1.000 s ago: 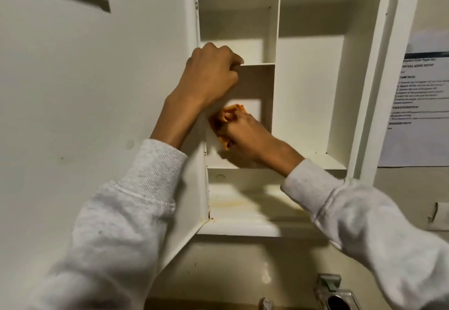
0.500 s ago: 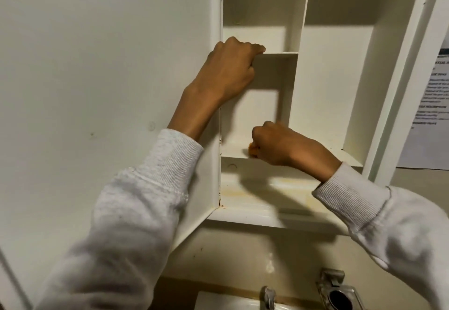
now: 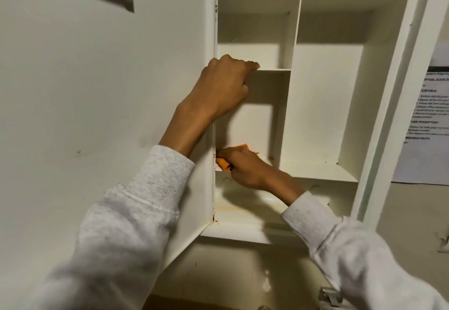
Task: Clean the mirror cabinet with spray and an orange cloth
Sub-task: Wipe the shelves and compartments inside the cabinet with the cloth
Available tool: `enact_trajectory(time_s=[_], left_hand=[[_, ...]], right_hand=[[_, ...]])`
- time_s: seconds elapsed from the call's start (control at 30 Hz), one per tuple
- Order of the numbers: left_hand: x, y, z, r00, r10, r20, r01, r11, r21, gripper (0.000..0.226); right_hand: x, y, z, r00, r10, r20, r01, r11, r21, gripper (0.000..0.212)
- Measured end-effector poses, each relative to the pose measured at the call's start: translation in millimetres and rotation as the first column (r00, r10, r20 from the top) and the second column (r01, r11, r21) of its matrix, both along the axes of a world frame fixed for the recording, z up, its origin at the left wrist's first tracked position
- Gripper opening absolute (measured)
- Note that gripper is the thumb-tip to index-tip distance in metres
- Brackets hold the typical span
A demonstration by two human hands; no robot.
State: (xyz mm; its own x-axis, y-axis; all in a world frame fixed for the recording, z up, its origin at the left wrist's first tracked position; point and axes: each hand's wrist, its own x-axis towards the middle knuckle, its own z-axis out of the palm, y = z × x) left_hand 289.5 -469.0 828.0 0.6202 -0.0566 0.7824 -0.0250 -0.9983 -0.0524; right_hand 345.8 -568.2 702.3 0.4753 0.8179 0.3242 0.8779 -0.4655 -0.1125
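The white cabinet [image 3: 328, 105] hangs open in front of me, its door [image 3: 97, 115] swung out to the left. My left hand [image 3: 221, 86] grips the front edge of the small upper shelf [image 3: 277, 70] in the left compartment. Below it, my right hand [image 3: 245, 166] holds the orange cloth [image 3: 224, 164] and presses it on the middle shelf at the compartment's left corner. Only bits of the cloth show around the fingers. No spray bottle is in view.
A vertical divider [image 3: 294, 67] splits the cabinet into a left and a wider right compartment. The bottom shelf [image 3: 243, 215] shows yellowish stains. A printed sheet [image 3: 427, 125] is taped to the wall at right. A metal fixture [image 3: 328, 297] sits below.
My right hand with the cloth has dropped from the compartment's left wall to the middle shelf, then slid left into the corner. My left hand has stayed on the upper shelf edge.
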Motion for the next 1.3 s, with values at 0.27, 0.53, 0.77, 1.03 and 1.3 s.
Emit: enact_trajectory(time_s=[0.27, 0.53, 0.77, 1.03, 1.3], left_hand=[[-1.7, -1.3, -1.7, 1.000, -0.001, -0.002, 0.001, 1.000, 0.004, 0.070], [-5.2, -5.6, 4.3, 1.000, -0.029, -0.013, 0.028, 1.000, -0.011, 0.055], [-1.7, -6.7, 1.6, 0.997, -0.054, 0.062, 0.057, 0.997, -0.057, 0.038], [-1.5, -3.5, 5.9, 0.997, -0.059, 0.058, 0.062, 0.996, -0.069, 0.040], [6.4, -3.6, 3.2, 0.995, -0.035, 0.096, 0.042, 0.997, -0.062, 0.045]], right_hand=[[-21.2, -41.6, 22.5, 0.991, -0.033, -0.126, 0.021, 0.996, -0.090, 0.023], [-43.1, -11.4, 69.9, 0.491, -0.015, 0.871, 0.225, 0.968, -0.111, 0.020], [2.6, -21.1, 70.1, 0.436, -0.240, 0.867, 0.562, 0.825, -0.054, 0.033], [-12.4, -27.7, 32.8, 0.651, -0.193, 0.734, 0.524, 0.814, -0.251, 0.023], [-2.6, -14.4, 24.0, 0.931, -0.350, 0.099, 0.354, 0.935, -0.025, 0.020]])
